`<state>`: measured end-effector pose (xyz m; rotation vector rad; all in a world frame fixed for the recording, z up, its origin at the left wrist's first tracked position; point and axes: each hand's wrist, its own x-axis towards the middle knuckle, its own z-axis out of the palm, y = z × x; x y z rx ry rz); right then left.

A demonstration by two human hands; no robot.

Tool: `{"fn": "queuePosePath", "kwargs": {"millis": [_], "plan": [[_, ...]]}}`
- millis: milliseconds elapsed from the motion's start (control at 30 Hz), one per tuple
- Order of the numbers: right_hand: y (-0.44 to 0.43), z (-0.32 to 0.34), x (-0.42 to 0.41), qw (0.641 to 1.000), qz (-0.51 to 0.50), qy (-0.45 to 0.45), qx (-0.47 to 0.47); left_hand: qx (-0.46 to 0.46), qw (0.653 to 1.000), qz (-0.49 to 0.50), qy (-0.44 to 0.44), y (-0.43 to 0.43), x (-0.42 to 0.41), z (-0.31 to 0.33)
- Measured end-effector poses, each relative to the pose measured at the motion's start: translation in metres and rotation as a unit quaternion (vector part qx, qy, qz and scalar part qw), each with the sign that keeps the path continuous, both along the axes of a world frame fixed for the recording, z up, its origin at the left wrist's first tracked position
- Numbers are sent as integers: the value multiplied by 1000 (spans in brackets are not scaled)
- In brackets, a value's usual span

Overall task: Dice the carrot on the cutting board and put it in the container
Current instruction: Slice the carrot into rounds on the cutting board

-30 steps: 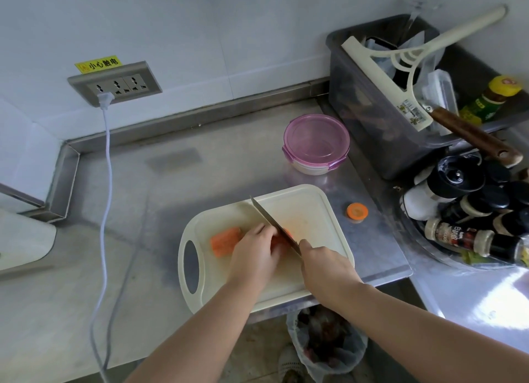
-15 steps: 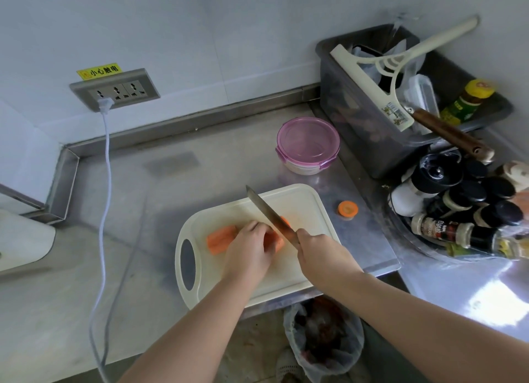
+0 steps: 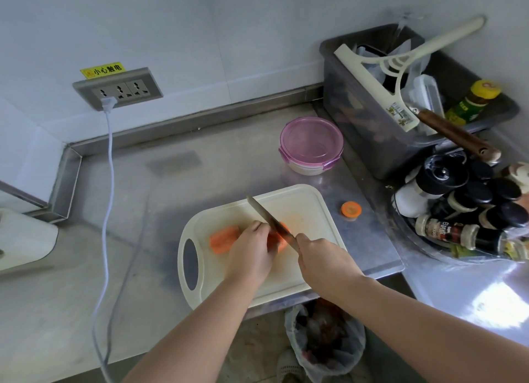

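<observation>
An orange carrot (image 3: pixel 223 239) lies crosswise on the cream cutting board (image 3: pixel 312 208) near the counter's front edge. My left hand (image 3: pixel 252 251) presses down on the carrot's middle and hides most of it. My right hand (image 3: pixel 323 261) grips the handle of a knife (image 3: pixel 264 213), whose blade slants up and to the left across the carrot's right end. A round container with a pink lid (image 3: pixel 311 142) stands behind the board, lid on.
A cut carrot end (image 3: pixel 351 209) lies on the steel counter right of the board. A grey bin with a squeegee (image 3: pixel 380 76) and a cluster of spice bottles (image 3: pixel 458 211) crowd the right. A white cable (image 3: pixel 107 182) hangs from the wall socket. A bagged waste bin (image 3: pixel 325 342) sits below.
The knife blade has stayed over the carrot's right end with small shifts. My left hand keeps its hold on the carrot. My head view has drifted slightly.
</observation>
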<state>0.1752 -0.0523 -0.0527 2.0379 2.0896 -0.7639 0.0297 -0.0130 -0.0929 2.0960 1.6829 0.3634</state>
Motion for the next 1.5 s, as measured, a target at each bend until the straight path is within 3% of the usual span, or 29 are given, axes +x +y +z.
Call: {"fn": "queuePosePath", "kwargs": {"millis": [633, 767, 1067, 1500], "plan": [[7, -9, -6, 998, -4, -4, -60, -11, 1000, 2, 6, 3, 1, 4], [5, -13, -7, 998, -17, -6, -54, -8, 1000, 1, 12, 1, 1, 5], [14, -6, 2, 998, -44, 39, -5, -25, 998, 17, -62, -3, -2, 5], [4, 3, 0, 1000, -3, 12, -14, -13, 999, 16, -32, -1, -1, 2]]}}
